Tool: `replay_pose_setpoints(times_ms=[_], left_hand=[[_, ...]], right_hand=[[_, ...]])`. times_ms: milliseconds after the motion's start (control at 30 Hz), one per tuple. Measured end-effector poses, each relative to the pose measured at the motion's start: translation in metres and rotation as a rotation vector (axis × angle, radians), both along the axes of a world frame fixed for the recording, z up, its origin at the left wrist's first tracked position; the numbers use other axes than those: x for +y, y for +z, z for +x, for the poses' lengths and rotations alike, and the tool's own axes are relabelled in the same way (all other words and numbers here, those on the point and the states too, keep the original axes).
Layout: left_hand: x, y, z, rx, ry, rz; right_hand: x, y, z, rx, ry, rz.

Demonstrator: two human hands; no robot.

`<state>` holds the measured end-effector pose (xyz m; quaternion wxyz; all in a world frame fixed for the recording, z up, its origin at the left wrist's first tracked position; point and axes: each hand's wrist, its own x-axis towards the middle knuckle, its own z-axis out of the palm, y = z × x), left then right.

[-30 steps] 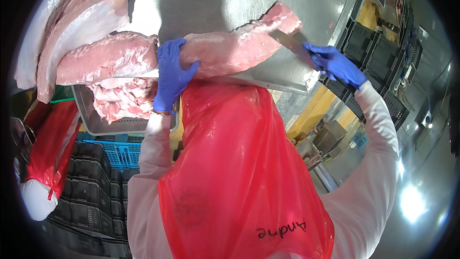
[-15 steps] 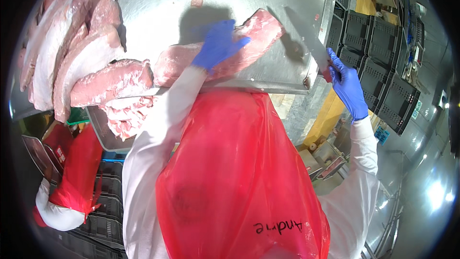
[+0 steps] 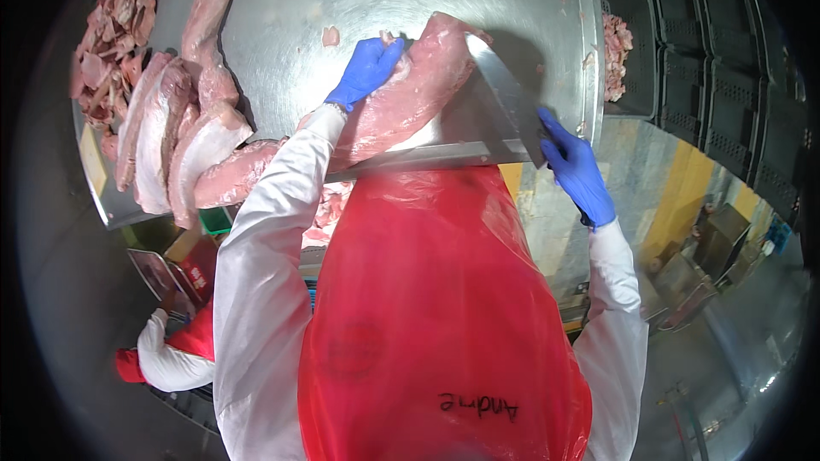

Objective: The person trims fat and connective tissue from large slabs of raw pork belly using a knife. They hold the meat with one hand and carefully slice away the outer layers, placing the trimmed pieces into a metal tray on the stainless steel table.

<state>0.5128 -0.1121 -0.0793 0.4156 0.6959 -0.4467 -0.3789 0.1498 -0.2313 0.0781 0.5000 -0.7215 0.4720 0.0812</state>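
Note:
A long pink piece of meat, like a pork loin [image 3: 418, 94], lies slanting across the steel table [image 3: 295, 0] in front of me. My left hand [image 3: 367, 72], in a blue glove, is closed on the loin's left edge, with a small pale bit showing at the fingertips. My right hand [image 3: 576, 166], also gloved in blue, grips a knife at the table's near right. Its broad blade [image 3: 506, 90] points away and to the left, with the tip at the loin's far right end. The knife's handle is mostly hidden in my fingers.
Several more loins [image 3: 154, 137] lie at the left, with a heap of meat trimmings [image 3: 115, 38] behind them. A small meat scrap [image 3: 330, 36] sits beyond my left hand. Black crates [image 3: 735, 77] stand at the right, one holding trimmings [image 3: 617, 58]. A co-worker [image 3: 175, 350] is at lower left.
My right hand has brought the knife leftward, its tip now at the loin. My left hand has gone from lying spread on the meat to gripping its edge. The view has shifted.

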Motion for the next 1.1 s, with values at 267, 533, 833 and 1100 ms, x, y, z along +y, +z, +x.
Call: replay_pose_setpoints(times_ms=[267, 533, 833, 1100], left_hand=[[-0.012, 0.075, -0.036, -0.311, -0.372, -0.192], [-0.049, 0.070, -0.025, -0.463, -0.843, -0.156], [-0.065, 0.109, -0.017, -0.058, -0.894, 0.102], [-0.060, 0.129, -0.016, -0.110, -0.936, -0.077]], right_hand=[[-0.006, -0.001, 0.007, -0.216, 0.167, 0.140], [-0.016, -0.051, 0.021, -0.279, 0.338, 0.048], [-0.042, -0.068, 0.075, -0.176, 0.649, -0.091], [0.018, -0.099, 0.114, -0.243, 0.814, -0.435]])
